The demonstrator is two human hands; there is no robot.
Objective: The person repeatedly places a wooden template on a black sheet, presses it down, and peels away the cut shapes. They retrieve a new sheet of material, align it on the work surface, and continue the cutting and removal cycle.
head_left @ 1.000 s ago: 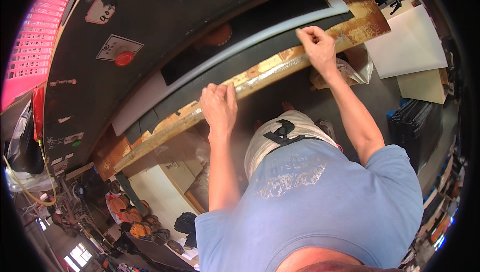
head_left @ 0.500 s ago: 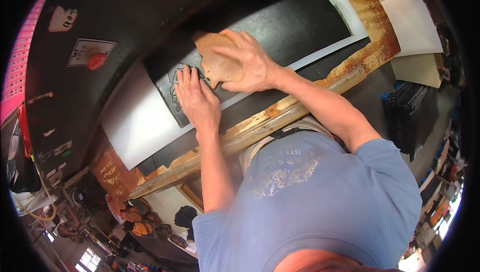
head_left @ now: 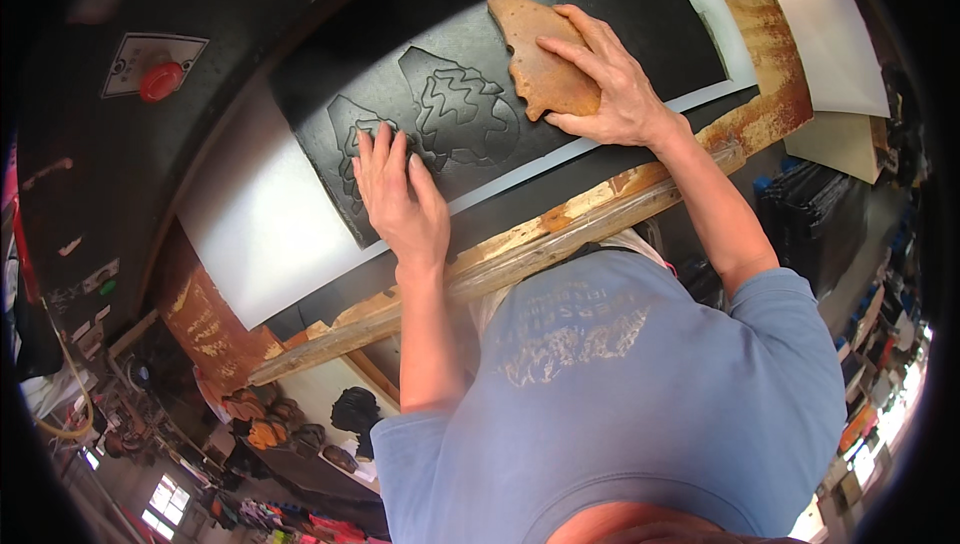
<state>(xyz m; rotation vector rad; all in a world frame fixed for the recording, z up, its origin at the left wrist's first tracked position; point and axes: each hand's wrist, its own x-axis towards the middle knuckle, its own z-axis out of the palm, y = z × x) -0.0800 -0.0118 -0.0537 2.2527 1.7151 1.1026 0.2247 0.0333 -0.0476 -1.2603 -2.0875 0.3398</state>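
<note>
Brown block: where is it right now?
In the head view, the brown block is in the right hand, over the black sheet, just right of the two outlines.

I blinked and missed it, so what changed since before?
The right hand left the wooden edge, grasped the brown cutting die and moved it right, uncovering a zigzag outline. The left hand went from that edge onto the black sheet, which still lies on the white board.

block [head_left: 550, 59]: brown, pitted, notched, is right of outlines [head_left: 465, 109] | sheet [head_left: 668, 49]: black, lies flat, right end farther | outlines: two, jagged, at sheet's left and middle, left one partly hidden
</note>
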